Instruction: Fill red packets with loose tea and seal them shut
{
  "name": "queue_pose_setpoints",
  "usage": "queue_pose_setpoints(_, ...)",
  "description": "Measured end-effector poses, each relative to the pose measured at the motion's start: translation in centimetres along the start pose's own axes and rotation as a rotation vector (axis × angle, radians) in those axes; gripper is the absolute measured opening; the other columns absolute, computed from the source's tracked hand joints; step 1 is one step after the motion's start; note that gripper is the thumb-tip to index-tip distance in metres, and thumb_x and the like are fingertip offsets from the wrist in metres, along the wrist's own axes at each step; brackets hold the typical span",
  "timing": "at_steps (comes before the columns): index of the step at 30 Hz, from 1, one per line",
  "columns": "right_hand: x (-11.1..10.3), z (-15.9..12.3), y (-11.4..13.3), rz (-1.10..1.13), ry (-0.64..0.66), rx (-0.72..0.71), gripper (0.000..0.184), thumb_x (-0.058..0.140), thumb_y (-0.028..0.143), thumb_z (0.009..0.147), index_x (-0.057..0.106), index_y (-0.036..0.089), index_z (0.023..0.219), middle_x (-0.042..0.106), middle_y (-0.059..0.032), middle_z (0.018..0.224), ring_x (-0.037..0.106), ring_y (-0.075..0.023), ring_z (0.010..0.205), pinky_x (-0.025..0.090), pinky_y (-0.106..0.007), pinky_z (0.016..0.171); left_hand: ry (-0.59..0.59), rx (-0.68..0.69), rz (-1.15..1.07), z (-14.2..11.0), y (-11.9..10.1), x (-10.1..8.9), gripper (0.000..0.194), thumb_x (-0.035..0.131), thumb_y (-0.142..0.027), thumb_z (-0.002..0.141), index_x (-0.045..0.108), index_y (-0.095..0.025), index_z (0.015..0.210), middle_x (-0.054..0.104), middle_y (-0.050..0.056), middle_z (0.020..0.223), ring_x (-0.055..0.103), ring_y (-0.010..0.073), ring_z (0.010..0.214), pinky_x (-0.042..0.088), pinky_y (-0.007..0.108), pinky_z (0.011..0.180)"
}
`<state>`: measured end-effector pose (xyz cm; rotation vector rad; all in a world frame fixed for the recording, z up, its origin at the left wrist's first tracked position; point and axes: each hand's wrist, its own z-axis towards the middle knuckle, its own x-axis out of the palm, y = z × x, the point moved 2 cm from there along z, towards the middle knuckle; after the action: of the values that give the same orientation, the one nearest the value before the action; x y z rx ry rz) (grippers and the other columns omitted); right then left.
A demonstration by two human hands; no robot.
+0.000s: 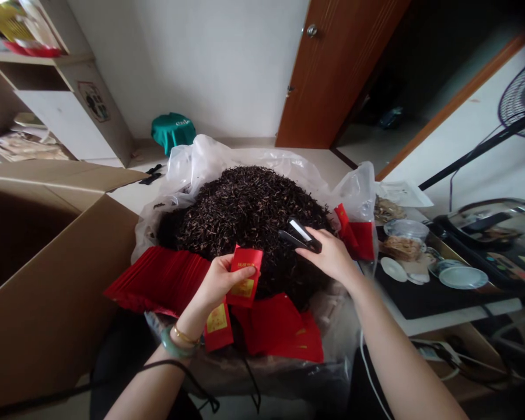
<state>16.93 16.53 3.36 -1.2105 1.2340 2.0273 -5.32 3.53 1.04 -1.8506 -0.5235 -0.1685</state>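
Observation:
My left hand (223,280) pinches a small red packet (246,274) with gold print, held upright over the heap. In my right hand (330,254) is a black stapler (304,234) with a white strip on top, its jaws apart and pointing left, a short way from the packet. Below both hands lies a big mound of dark dried tea leaves (254,201) on clear plastic sheeting (210,153). A long row of red packets (157,280) stands tightly stacked at the left. Another gold-marked packet (219,326) and a spread of loose red packets (280,326) lie at the near edge.
An open cardboard box (83,256) stands close on the left. More red packets (361,239) rest at the mound's right edge. A side table (420,318) on the right bears dishes and a glass-lidded pan (494,224). Behind are a teal-covered stool (174,129) and a wooden door (328,76).

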Motion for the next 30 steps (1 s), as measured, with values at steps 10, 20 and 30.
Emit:
queue_pose_setpoints(10, -1.1, -0.7, 9.0, 0.444, 0.360, -0.252, 0.044, 0.068, 0.035, 0.078, 0.065, 0.020, 0.119, 0.068, -0.0077, 0.118, 0.066, -0.0270, 0.106, 0.051, -0.040, 0.092, 0.069, 0.034, 0.097, -0.5, -0.4, 0.4, 0.039, 0.087, -0.039, 0.049, 0.073, -0.012, 0.074, 0.073, 0.005, 0.069, 0.063, 0.0149, 0.056, 0.050, 0.026, 0.057)
queue_pose_setpoints(20, -0.5, -0.6, 10.1, 0.402, 0.401, -0.184, 0.029, 0.065, 0.023, 0.079, 0.072, 0.020, 0.108, 0.074, -0.0056, 0.103, 0.071, -0.0244, 0.090, 0.055, -0.035, 0.082, 0.076, -0.011, 0.125, -0.6, -0.3, 0.1, 0.040, 0.087, -0.040, 0.048, 0.072, -0.011, 0.071, 0.070, 0.004, 0.063, 0.060, 0.0136, 0.052, 0.049, 0.025, 0.055)
queue_pose_setpoints(30, -0.4, -0.9, 9.8, 0.355, 0.330, -0.199, 0.027, 0.066, 0.023, 0.078, 0.073, 0.021, 0.104, 0.074, -0.0067, 0.103, 0.071, -0.0259, 0.094, 0.055, -0.036, 0.083, 0.070, -0.036, 0.121, -0.5, -0.2, 0.4, 0.042, 0.088, -0.040, 0.045, 0.071, -0.012, 0.070, 0.070, 0.003, 0.063, 0.060, 0.0132, 0.052, 0.047, 0.024, 0.054)
